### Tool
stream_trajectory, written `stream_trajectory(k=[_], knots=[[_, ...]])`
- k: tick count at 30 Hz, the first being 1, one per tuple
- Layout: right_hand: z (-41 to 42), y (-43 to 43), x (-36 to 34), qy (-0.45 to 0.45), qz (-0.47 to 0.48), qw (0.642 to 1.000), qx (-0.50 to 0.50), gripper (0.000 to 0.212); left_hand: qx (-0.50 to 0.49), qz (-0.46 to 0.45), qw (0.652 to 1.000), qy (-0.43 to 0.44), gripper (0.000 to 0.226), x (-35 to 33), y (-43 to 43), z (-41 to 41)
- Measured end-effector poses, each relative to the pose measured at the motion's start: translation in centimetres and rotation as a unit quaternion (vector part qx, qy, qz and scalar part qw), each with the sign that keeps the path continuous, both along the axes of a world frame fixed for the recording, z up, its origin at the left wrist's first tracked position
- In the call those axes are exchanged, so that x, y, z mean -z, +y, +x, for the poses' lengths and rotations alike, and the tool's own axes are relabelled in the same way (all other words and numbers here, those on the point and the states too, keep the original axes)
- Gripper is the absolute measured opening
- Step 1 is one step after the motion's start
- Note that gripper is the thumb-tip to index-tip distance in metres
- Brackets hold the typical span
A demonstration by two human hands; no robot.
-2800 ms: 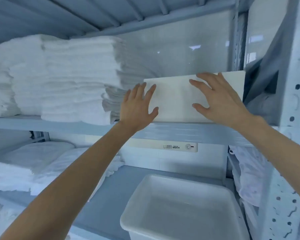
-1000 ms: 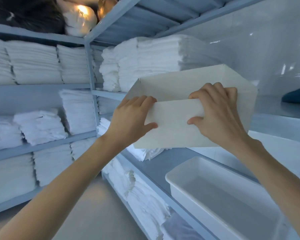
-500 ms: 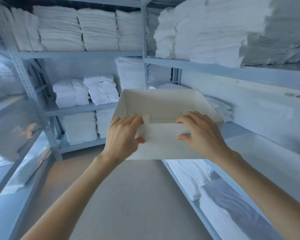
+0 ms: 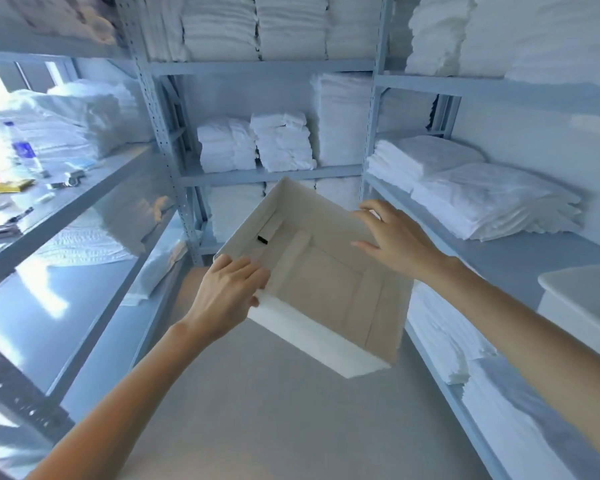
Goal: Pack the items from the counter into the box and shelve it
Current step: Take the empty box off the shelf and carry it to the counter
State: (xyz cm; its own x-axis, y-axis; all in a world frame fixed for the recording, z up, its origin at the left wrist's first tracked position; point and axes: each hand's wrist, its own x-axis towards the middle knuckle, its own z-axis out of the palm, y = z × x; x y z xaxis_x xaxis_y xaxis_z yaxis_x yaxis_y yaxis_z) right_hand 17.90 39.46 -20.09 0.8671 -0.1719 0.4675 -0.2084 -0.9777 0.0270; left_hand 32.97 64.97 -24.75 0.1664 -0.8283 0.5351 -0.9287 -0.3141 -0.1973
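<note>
An open white box (image 4: 326, 292) with a beige inside hangs in the aisle at chest height, turned at an angle. Nothing lies in it but a small black tab on its left inner wall. My left hand (image 4: 227, 299) grips the near left rim, thumb under and fingers over the edge. My right hand (image 4: 392, 242) hovers over the far right rim with fingers spread, apart from the box or barely touching it. On the left counter (image 4: 84, 195) lie small items: a water bottle (image 4: 23, 150), a yellow packet (image 4: 11, 186) and a dark pen-like thing (image 4: 20, 215).
Grey metal shelving lines both sides and the far end, stacked with folded white towels (image 4: 281, 140). Bagged linen (image 4: 492, 199) lies on the right shelf, and a white plastic tub (image 4: 582, 299) stands at the right edge. The grey floor (image 4: 274, 410) runs between the racks.
The box came off the upper right shelf and I turned left with it into the aisle. My right hand has let go of the rim and now hovers open; the left hand still holds it.
</note>
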Motion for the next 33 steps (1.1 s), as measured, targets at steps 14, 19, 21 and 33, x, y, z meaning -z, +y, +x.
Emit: stream_trajectory(k=[14, 19, 21, 33], knots=[[7.8, -1.6, 9.8, 0.188, 0.171, 0.967, 0.024, 0.080, -0.040, 0.085, 0.991, 0.093, 0.049, 3.8, 2.1, 6.8], [10.6, -3.0, 11.3, 0.231, 0.184, 0.955, -0.019, 0.031, -0.117, 0.057, 0.986, 0.100, 0.043, 5.3, 2.0, 8.8], [12.3, -3.3, 11.3, 0.205, 0.199, 0.957, -0.044, 0.025, -0.156, 0.033, 0.982, 0.105, 0.038, 5.9, 2.0, 9.1], [20.2, -2.0, 13.1, 0.103, 0.237, 0.959, -0.115, 0.015, -0.405, -0.211, 0.834, 0.310, 0.062, 9.1, 0.1, 7.3]])
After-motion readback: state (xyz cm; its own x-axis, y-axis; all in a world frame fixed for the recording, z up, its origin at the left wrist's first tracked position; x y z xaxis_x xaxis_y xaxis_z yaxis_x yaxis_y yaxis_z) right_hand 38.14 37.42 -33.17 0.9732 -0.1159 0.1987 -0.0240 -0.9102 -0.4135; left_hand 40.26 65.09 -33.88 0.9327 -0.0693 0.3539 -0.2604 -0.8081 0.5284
